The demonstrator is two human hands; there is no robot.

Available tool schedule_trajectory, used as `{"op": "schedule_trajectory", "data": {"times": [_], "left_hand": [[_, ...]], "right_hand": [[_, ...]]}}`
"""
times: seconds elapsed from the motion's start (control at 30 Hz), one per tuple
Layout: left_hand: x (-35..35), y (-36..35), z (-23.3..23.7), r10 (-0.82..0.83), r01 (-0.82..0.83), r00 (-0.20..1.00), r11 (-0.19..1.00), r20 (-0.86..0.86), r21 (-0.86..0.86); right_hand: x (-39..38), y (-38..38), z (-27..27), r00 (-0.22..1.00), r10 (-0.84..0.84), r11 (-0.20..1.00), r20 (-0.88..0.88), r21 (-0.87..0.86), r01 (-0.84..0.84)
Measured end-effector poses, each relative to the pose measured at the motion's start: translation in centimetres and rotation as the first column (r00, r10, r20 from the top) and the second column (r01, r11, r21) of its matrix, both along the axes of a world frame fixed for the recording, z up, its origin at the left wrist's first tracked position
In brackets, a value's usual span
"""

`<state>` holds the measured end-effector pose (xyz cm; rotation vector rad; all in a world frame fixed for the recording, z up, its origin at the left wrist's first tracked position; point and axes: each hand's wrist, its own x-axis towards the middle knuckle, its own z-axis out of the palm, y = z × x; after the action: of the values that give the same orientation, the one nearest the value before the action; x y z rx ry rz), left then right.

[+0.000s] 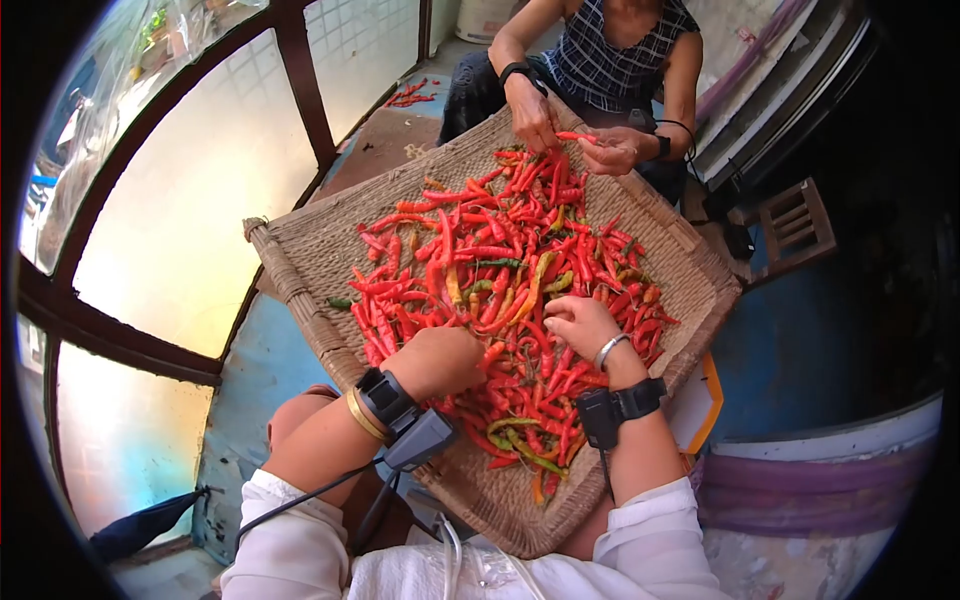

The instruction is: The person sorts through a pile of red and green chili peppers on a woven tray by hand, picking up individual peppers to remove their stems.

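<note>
A woven basket tray point(320, 215) holds a heap of red chili peppers point(490, 225), with some green and yellowish ones among them. Over the left part of the heap is my left hand point(440, 358), its fingers curled down at the peppers; what lies under them is hidden. My right hand point(582, 325) is at the right middle of the heap, with thumb and fingers curled close together above the peppers. Whether it pinches anything is too small to tell. Both wrists wear black devices and bracelets.
Across the tray sits a person point(620, 55), whose two hands hold a red pepper point(577, 136) above its far edge. A wooden stool point(795, 225) stands at the right. Framed window panes point(190, 190) line the left. A few peppers point(410, 95) lie beyond the tray.
</note>
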<state>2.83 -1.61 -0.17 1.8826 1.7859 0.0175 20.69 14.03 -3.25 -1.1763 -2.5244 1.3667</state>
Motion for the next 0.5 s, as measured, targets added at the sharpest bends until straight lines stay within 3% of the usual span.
{"op": "schedule_trajectory", "data": {"times": [0.07, 0.13, 0.2, 0.33, 0.37, 0.4, 0.47, 0.5], "left_hand": [[0.2, -0.1, 0.4, -0.009, 0.009, 1.000, 0.999, 0.004, -0.041], [0.5, -0.2, 0.4, -0.021, 0.020, 1.000, 0.999, -0.009, -0.031], [0.4, -0.1, 0.1, -0.013, 0.013, 1.000, 1.000, -0.006, -0.025], [0.2, 0.0, -0.1, -0.037, 0.037, 0.999, 0.999, 0.007, 0.008], [0.3, -0.1, -0.3, -0.036, 0.036, 0.999, 0.999, 0.012, 0.004], [0.3, -0.2, -0.6, -0.039, 0.031, 0.996, 0.995, 0.083, 0.097], [0.4, -0.1, -0.9, -0.048, 0.018, 0.987, 0.982, 0.156, 0.189], [0.6, 0.0, -0.9, -0.052, -0.013, 0.959, 0.973, 0.278, 0.229]], "right_hand": [[-0.6, -1.0, -1.8, 0.955, 0.077, 0.938, 0.287, 0.305, -0.167], [-1.7, -1.9, -1.2, 0.935, 0.020, 0.955, 0.354, 0.271, -0.123], [-2.3, -2.4, -0.4, 0.842, -0.004, 0.909, 0.539, 0.354, -0.222], [-2.0, -2.6, -0.3, 0.844, 0.054, 0.913, 0.533, 0.317, -0.258], [-1.7, -2.5, 0.3, 0.884, 0.101, 0.885, 0.457, 0.365, -0.290], [-1.5, -2.3, 0.9, 0.882, 0.104, 0.885, 0.460, 0.363, -0.293], [-1.3, -2.2, 2.0, 0.976, 0.138, 0.981, 0.170, 0.116, -0.159], [-1.1, -2.6, 2.2, 0.995, 0.095, 0.994, -0.016, -0.046, -0.095]]}}
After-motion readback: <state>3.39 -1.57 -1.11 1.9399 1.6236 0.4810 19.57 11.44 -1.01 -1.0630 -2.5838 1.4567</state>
